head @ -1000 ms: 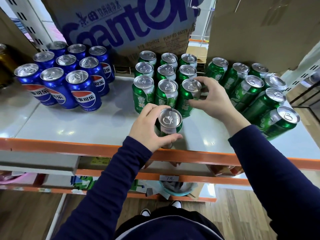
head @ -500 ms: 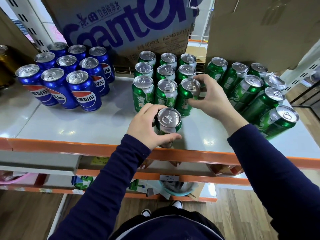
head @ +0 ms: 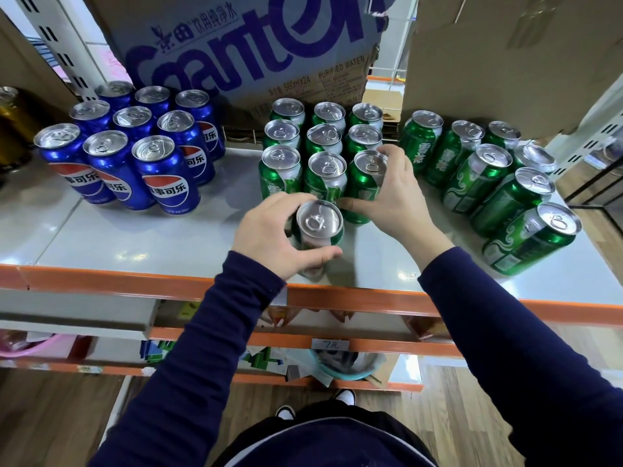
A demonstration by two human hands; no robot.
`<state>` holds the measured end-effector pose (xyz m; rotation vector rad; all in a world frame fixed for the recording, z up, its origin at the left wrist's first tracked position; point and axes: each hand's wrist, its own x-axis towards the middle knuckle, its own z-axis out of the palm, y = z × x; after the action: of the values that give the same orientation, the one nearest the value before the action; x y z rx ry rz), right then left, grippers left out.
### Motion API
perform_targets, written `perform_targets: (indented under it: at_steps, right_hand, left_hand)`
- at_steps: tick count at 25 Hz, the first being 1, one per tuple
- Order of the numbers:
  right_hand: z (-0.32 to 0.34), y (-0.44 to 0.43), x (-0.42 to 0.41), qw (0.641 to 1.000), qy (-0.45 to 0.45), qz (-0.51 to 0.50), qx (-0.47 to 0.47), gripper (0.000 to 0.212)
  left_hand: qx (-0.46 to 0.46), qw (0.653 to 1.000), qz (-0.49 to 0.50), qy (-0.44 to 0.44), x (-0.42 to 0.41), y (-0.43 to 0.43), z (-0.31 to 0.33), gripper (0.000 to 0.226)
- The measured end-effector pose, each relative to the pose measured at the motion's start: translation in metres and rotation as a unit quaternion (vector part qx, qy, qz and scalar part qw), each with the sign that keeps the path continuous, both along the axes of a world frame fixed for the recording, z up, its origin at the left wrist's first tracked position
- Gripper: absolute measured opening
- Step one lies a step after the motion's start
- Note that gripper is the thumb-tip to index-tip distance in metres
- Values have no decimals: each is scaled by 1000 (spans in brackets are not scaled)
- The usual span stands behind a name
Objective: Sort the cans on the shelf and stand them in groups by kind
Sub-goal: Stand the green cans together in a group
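Observation:
On the white shelf (head: 141, 244) stand three groups of cans. Several blue cola cans (head: 135, 146) are packed together at the left. A tight block of green cans (head: 323, 139) stands in the middle, and more green cans (head: 485, 170) stand at the right. My left hand (head: 269, 234) grips a single green can (head: 318, 227) upright near the shelf's front edge, just in front of the middle block. My right hand (head: 394, 193) wraps the front right can (head: 367, 176) of that block, fingers over its rim and thumb at its base.
A blue-printed water carton (head: 242, 52) and a plain cardboard box (head: 505, 59) sit behind the cans. The shelf's orange front rail (head: 118, 281) runs below my hands. A lower shelf (head: 371, 345) carries a price tag and packaged goods. A gold bottle (head: 13, 129) stands far left.
My left hand has shifted the single green can slightly up toward the middle block. My right hand's thumb has dropped lower along the front right can.

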<state>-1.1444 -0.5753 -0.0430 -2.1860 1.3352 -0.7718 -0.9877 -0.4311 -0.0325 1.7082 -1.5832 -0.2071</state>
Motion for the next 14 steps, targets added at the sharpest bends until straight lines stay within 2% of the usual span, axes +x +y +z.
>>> perform_targets:
  at_steps: [3, 5, 6, 8, 10, 14]
  right_hand:
    - [-22, 18, -13, 998, -30, -45, 17, 99]
    - [-39, 33, -22, 995, -16, -71, 63, 80]
    - [-47, 39, -26, 996, 21, -62, 67, 66]
    - [-60, 50, -32, 995, 101, -21, 10, 37]
    - [-65, 56, -33, 992, 121, -2, -47, 20]
    - [-67, 60, -32, 991, 107, -10, -79, 17]
  left_hand:
    - [11, 999, 42, 10, 26, 2, 11, 70]
    - [32, 998, 55, -19, 39, 1, 15, 71]
    - [43, 996, 63, -36, 43, -2, 16, 73]
    - [59, 995, 74, -44, 48, -6, 16, 76]
    - [67, 994, 75, -35, 52, -7, 16, 77]
    - [83, 993, 81, -34, 54, -9, 16, 75]
